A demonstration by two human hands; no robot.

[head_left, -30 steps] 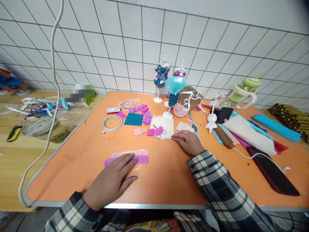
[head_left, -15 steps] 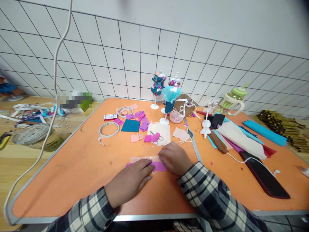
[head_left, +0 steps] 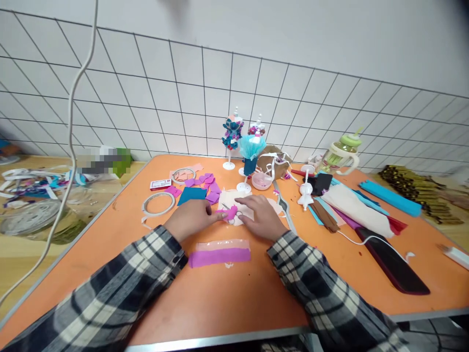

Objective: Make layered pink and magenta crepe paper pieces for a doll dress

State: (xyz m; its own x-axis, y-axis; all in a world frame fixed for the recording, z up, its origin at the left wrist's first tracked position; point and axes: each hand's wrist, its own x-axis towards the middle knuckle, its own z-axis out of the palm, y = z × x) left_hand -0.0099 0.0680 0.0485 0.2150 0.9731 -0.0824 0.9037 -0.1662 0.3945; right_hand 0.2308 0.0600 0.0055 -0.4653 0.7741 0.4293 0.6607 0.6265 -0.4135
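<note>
My left hand (head_left: 192, 217) reaches over the table, thumb and finger pinched on a small purple paper piece (head_left: 230, 213) that lies over the scissors (head_left: 239, 214). From the other side comes my right hand (head_left: 262, 216), thumb and forefinger apart around the scissors' handle end; whether it touches them is hard to see. A cream sheet (head_left: 229, 196) lies under the scissors. Nearer to me, flat on the table, are a purple paper strip (head_left: 220, 256) and, along its far edge, a shiny pink strip (head_left: 208, 246).
Tape rolls (head_left: 158, 204), a blue paper square (head_left: 192, 194) and purple scraps (head_left: 210, 183) lie left. Decorated stands (head_left: 250, 151) and a pink bowl (head_left: 261, 181) stand behind. Paper rolls (head_left: 361, 208), a phone (head_left: 392, 261) with a white cable and a bottle (head_left: 337, 156) occupy the right.
Both hands have left the purple and pink strips, now uncovered, and moved away from me to the scissors and the small purple piece. The camera view has shifted slightly.
</note>
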